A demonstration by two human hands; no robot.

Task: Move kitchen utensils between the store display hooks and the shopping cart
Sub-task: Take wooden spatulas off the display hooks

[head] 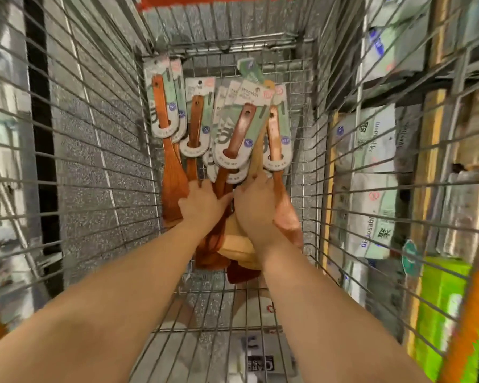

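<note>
Pointing handles away; spatulas [195,120] run lengthwise along cart [233,47].

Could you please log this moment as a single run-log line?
left hand: grips spatulas | right hand: grips spatulas | spatulas: carded bundle inside cart

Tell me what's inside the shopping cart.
A bunch of wooden spatulas with paper label cards, gripped by the left hand and right hand. The hands cover most blades, so an exact count is impossible.
</note>
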